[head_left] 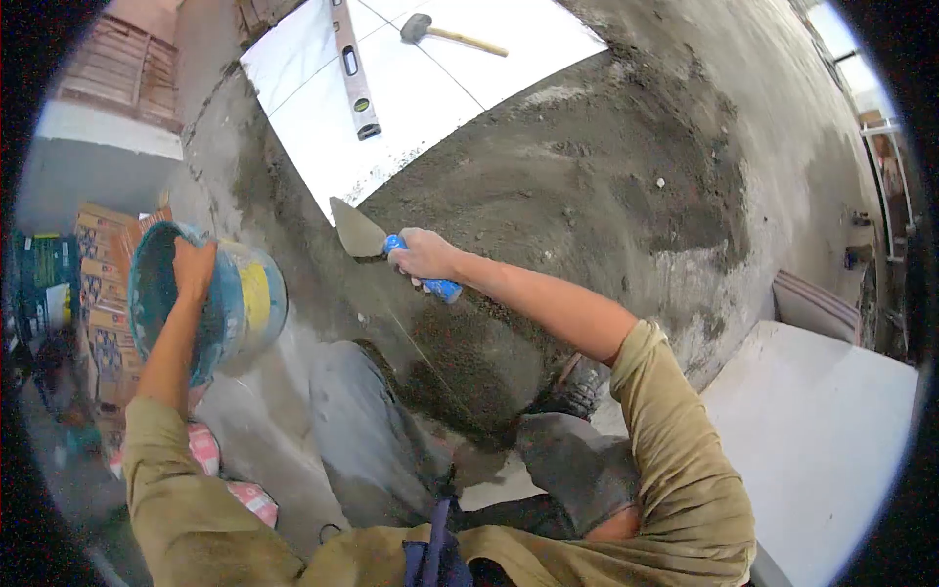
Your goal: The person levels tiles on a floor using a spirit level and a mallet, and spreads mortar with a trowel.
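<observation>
My right hand [427, 256] is closed around the blue handle of a pointed trowel [358, 233]. The trowel's metal blade points up and left, by the near corner of the white tiles [430, 93]. Grey mortar [518, 196] is spread beneath and to the right of it. On the left, my left hand [195, 266] grips the rim of a teal bucket [256, 293] with a yellow label. The bucket is tilted, its mouth facing left and toward me. Some of that hand's fingers are hidden, and I cannot make out what is inside the bucket.
A spirit level [353, 73] and a mallet [416, 28] with a wooden handle lie on the tiles. Stacked cardboard boxes [101, 293] stand behind the bucket. Pink-and-white bags [252, 502] lie lower left. A large white slab [812, 430] is at right.
</observation>
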A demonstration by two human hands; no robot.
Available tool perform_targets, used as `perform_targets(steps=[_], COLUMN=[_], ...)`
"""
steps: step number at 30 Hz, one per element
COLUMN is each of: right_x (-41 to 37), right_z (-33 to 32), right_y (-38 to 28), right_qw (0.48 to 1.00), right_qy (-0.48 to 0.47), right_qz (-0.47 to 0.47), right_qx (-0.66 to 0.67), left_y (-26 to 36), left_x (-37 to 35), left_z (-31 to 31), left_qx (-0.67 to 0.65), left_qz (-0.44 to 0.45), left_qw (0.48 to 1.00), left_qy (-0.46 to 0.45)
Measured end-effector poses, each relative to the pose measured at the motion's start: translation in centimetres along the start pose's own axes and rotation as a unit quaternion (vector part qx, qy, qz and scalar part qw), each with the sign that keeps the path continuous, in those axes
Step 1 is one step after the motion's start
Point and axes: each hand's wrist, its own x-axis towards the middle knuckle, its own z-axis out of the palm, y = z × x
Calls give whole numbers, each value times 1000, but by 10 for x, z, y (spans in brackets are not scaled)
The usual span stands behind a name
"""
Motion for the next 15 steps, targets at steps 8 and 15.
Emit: perform_targets(steps=[8, 15], right_x=[-32, -23], right_z=[-63, -45], right_y=[10, 5], right_qw=[980, 995], right_qy=[151, 68], right_qz=[79, 54], right_qx=[104, 57], left_y=[9, 2], left_x=[-8, 0], left_z=[-8, -4], left_qx=[-34, -27], left_qz=[0, 20], left_qw=[999, 999], left_qy=[-9, -27])
